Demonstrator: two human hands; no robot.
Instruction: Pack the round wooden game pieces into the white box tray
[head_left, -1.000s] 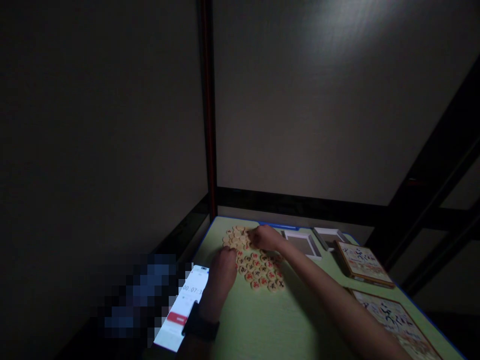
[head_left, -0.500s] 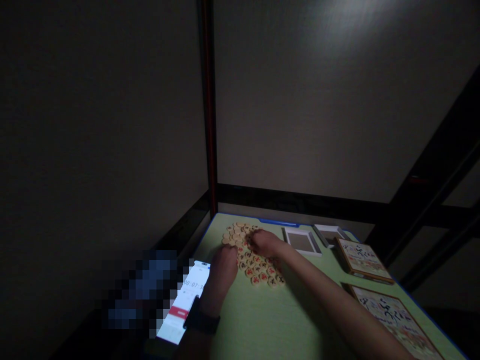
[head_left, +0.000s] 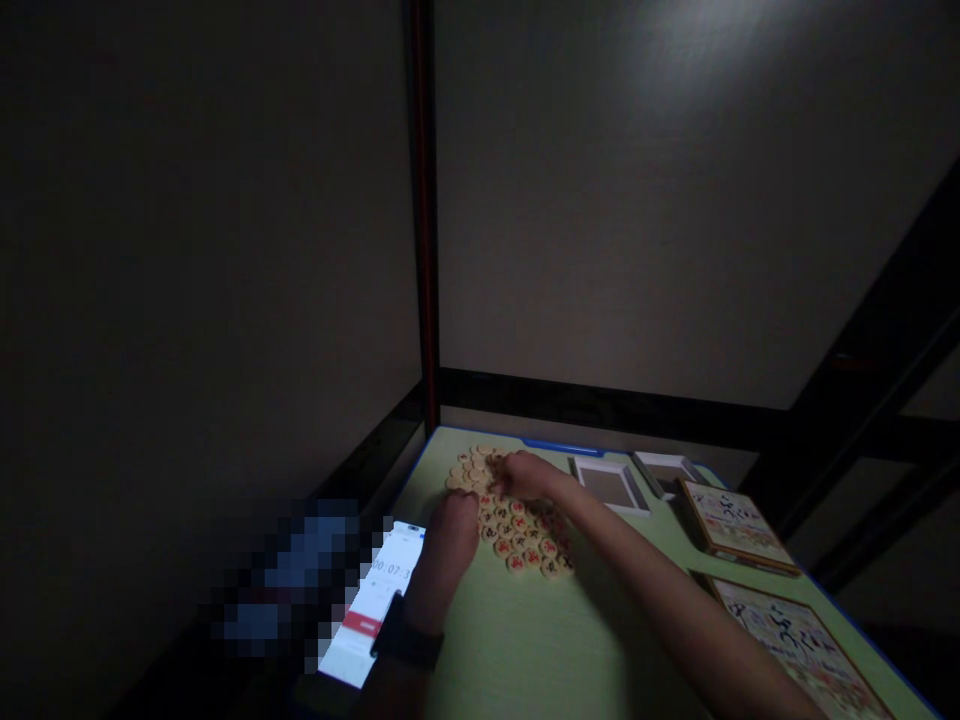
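Observation:
Round wooden xiangqi pieces lie in a loose patch on the pale green table. Those nearer me show red or black characters; many at the far left are blank side up. At the patch's left edge, my left hand is closed, its curled fingertips against the pieces. My right hand reaches in from the right with fingers pinched down among the far pieces. Whatever either hand has between its fingers is hidden. A dark band circles my left wrist.
A lit phone with a running timer is beside my left forearm. Two shallow white-rimmed box trays stand at the back right. Two printed boxes lie along the right side. Walls close in behind and left.
The view has shifted slightly, so everything sits a little farther right. My right fingers have moved slightly among the far pieces; my left hand stays at the patch's left edge.

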